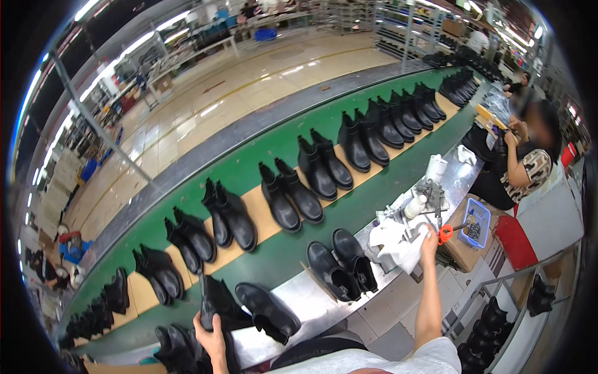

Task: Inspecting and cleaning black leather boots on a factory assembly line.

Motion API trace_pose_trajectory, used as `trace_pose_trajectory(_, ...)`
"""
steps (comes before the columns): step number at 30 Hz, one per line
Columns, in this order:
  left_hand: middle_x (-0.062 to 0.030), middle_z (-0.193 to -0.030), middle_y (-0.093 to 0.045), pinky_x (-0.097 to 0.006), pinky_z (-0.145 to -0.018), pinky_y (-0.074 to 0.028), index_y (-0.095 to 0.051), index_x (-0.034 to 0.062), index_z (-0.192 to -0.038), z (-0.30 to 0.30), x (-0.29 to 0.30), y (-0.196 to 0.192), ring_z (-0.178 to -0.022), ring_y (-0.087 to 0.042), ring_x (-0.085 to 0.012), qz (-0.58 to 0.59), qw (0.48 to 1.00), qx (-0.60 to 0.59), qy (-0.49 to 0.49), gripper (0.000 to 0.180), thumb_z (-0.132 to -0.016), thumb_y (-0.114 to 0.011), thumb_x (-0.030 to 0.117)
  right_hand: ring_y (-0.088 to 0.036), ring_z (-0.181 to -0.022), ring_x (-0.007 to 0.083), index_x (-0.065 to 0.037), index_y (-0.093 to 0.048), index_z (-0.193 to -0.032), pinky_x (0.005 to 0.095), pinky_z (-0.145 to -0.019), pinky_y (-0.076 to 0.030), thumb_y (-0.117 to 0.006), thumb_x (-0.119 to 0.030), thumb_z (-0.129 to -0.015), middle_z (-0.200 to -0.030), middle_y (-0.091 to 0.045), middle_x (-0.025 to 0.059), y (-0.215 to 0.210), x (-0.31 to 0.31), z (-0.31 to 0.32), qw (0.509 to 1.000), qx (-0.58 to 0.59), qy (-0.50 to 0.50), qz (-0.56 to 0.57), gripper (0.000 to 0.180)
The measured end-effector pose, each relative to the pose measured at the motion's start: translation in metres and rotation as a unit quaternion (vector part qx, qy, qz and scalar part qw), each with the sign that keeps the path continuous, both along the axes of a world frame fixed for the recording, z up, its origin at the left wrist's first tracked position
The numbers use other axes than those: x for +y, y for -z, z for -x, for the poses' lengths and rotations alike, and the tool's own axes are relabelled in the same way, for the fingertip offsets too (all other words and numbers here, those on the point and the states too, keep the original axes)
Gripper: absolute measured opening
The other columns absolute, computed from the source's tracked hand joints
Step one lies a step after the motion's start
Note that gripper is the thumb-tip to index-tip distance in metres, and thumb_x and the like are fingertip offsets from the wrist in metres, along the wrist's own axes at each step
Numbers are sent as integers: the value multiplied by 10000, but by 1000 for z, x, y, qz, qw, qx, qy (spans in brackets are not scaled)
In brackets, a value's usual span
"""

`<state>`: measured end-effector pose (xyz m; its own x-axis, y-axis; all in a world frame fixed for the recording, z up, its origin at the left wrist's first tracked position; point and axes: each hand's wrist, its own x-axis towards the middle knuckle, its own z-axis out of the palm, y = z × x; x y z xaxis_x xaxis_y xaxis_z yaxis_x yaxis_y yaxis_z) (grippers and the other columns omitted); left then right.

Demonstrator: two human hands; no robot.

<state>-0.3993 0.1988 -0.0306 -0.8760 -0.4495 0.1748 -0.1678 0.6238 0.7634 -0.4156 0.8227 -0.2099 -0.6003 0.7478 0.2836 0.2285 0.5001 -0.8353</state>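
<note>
My left hand point(210, 340), at the lower left, is closed around a black ankle boot point(218, 300) at the edge of the metal worktop point(283, 318). Just right of it lies another black boot point(266, 308) on its own. Out to the right, my right hand point(428, 244) grips a crumpled white cloth point(395, 243), part of which rests on the worktop. Between my hands stands a pair of black boots point(339, 265), their openings toward me. Some fingers of both hands are hidden.
A green conveyor point(274, 252) carries pairs of black boots on tan boards. Past the cloth are a white bottle point(415, 206) and orange-handled scissors point(445, 234). A blue basket point(474, 223) sits on a carton. A co-worker point(529, 156) handles a dark item; racked boots point(489, 327) stand lower right.
</note>
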Motion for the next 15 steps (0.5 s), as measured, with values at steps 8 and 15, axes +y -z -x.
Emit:
trace_pose_trajectory(8, -232, -1142, -564, -376, -909, -438, -499, -50, -1186, 15, 16, -21, -1062, -558, -353, 73, 996, -42, 33, 803, -593, -818, 387, -614, -910, 193, 24, -337, -1371, 307, -762, -502, -631, -17, -715, -1106, -591, 175, -169, -70, 43, 941, -147, -255, 166, 720)
trace_pose_trajectory(15, -170, -1063, -514, -422, -858, -446, -456, -21, -1207, 4, 12, -13, -1004, -511, -341, 79, 995, -53, 15, 775, -584, -780, 308, -610, -728, 116, -45, -484, -1230, 256, -673, -478, -601, 46, -664, -830, -662, 67, -225, -401, 83, 628, -181, -744, 139, 585)
